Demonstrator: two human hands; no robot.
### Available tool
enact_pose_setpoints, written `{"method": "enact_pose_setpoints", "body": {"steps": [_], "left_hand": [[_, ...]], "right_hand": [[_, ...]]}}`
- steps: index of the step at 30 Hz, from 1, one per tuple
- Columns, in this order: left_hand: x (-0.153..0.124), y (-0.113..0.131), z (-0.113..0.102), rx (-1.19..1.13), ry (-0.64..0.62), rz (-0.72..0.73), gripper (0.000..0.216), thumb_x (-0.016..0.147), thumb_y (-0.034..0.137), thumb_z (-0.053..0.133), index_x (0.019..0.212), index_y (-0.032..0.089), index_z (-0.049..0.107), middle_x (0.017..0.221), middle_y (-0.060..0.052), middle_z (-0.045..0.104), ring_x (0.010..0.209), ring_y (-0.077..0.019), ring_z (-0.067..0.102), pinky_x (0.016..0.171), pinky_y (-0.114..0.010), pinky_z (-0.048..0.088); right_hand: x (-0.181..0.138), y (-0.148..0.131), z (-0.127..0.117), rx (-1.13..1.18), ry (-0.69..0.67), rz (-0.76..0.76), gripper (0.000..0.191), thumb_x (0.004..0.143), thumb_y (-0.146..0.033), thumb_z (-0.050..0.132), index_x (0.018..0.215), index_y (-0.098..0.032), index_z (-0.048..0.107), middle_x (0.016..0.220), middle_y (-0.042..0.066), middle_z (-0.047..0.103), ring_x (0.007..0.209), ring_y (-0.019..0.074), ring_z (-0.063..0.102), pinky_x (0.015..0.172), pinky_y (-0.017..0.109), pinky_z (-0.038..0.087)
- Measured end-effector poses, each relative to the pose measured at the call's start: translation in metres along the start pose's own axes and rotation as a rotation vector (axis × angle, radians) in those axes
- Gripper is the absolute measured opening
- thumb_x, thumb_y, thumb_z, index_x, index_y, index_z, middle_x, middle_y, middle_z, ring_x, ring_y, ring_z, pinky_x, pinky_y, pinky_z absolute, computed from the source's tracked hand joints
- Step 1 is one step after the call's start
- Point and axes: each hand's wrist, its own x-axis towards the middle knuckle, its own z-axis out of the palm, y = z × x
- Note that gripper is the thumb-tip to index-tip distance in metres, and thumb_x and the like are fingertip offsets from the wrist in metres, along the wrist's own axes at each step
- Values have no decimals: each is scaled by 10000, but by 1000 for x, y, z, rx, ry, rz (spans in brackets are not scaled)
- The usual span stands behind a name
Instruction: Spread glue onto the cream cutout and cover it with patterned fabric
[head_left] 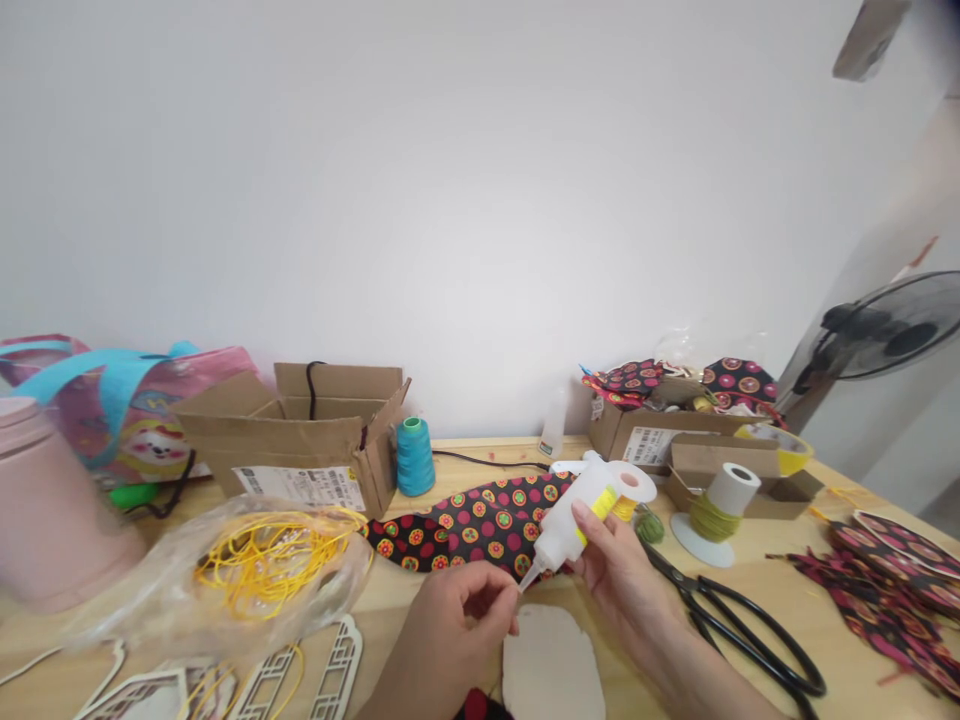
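Above table, glue bottle between hands

Right hand holds a tilted glue bottle, nozzle apparently touching the left hand.

Left hand entered from the lower edge, back uppermost, thumb and forefinger pinched together at their tips. Right hand lay just beside it, palm turned leftward, fingers curled in a closed grip, forearm running off toward the lower right.
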Motion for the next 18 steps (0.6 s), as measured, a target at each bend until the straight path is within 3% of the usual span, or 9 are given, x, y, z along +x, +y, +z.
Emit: {"method": "enact_pose_setpoints", "body": {"steps": [5,12,18], "left_hand": [[3,-3,3,-163,12,-47,179,730,239,506,598,141,577,527,20,574,536,-119,511,548,-224,385],[4,-16,6,-390,-42,-56,156,725,213,531,610,127,592,492,41,556,486,-80,475,515,-201,362],[4,-16,4,-490,-88,-39,198,761,283,529,694,131,636,541,19,611,541,-93,537,563,-205,412]], "right_hand": [[0,0,2,27,-3,-17,186,719,-245,674,887,-220,599,765,-25,673,617,115,616,510,187,498],[6,-5,-5,155,71,42,156,758,-208,636,910,-197,599,844,-3,700,714,121,648,616,213,548],[7,-3,-5,164,46,72,178,770,-193,621,945,-179,592,847,27,711,686,140,664,587,236,565]]}}
